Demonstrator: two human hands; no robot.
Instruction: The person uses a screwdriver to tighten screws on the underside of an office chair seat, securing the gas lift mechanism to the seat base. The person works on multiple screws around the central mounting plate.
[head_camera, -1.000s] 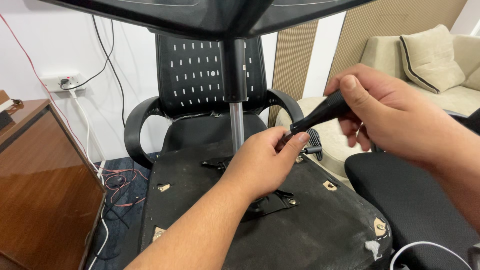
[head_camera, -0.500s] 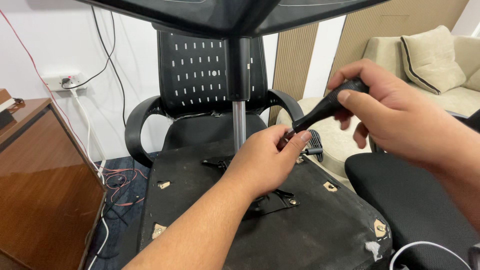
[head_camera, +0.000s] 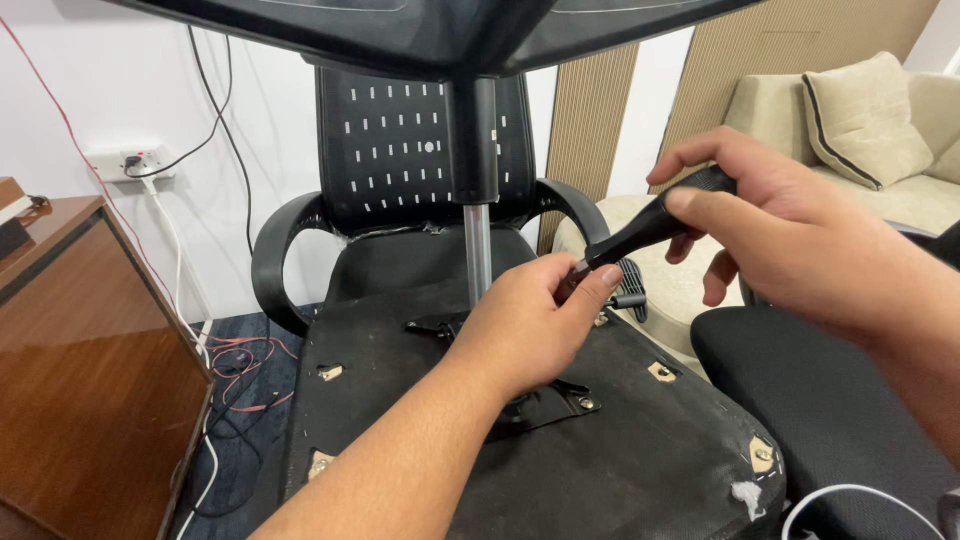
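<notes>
Above the upturned seat base, the right hand closes fully around the black screwdriver handle. The left hand pinches the shaft at the handle's lower end, fingertips closed, beside the metal gas column.

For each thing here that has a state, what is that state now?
Right hand: closed around the black tool handle.
Left hand: pinching the tool's tip.
Seat: upside down, underside showing.
Office chair: upright.
Wall socket: plug inserted.
</notes>
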